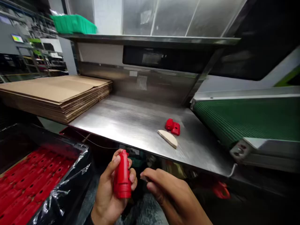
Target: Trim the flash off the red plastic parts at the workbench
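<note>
At 8 o'clock, a black-lined bin [70, 175] is seen filled with rows of red plastic parts [30, 184]. At 10 o'clock, a stack of flat cardboard sheets [58, 93] rests on the left end of the steel worktop [122, 122]. At 6 o'clock, below the worktop edge, a red plastic part [122, 178] is held upright in the left hand [110, 190], whose fingers are clamped around it. Just beside it, the right hand [168, 190] is held with fingertips pinched together near the part; whether anything small is gripped between them cannot be told. At 1 o'clock, a second red part [172, 126] lies on the worktop, touching a pale wedge-shaped piece [168, 138]. At 3 o'clock, a green conveyor belt [246, 118] is seen. Judged from this, one part is in hand, one is set out, and many are left in the bin.
</note>
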`<act>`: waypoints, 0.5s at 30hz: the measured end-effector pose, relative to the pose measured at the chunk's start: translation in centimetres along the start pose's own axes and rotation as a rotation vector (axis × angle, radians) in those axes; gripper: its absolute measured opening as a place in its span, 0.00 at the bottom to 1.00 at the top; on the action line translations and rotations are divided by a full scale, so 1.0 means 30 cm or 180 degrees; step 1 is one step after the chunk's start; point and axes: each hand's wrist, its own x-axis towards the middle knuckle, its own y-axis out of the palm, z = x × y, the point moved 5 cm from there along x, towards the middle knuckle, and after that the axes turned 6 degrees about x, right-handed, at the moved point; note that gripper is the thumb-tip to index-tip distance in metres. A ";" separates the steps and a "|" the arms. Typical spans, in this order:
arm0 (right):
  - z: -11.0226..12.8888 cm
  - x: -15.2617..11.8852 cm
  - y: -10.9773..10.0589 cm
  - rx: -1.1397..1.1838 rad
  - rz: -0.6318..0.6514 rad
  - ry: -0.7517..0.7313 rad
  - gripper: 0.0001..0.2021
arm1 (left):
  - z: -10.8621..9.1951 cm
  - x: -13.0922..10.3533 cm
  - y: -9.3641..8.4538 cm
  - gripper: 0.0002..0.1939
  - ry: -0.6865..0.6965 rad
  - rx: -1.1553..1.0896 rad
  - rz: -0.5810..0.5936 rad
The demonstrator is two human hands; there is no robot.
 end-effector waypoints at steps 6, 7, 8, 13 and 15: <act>0.050 -0.035 -0.019 -0.0563 -0.0094 -0.0354 0.15 | 0.031 -0.026 0.001 0.14 -0.0254 -0.0021 -0.0156; 0.059 -0.030 -0.022 -0.0617 -0.0098 -0.0356 0.15 | 0.032 -0.032 0.006 0.14 -0.0282 -0.0006 -0.0228; 0.068 -0.024 -0.024 -0.0682 -0.0122 -0.0378 0.17 | 0.030 -0.039 0.012 0.14 -0.0279 0.0031 -0.0302; 0.104 -0.003 -0.017 -0.1093 -0.0470 -0.0655 0.28 | 0.017 -0.078 0.027 0.14 -0.0102 0.0319 -0.0620; 0.113 -0.004 -0.008 -0.1230 -0.0565 -0.0726 0.27 | 0.013 -0.088 0.029 0.14 0.0001 0.0313 -0.0637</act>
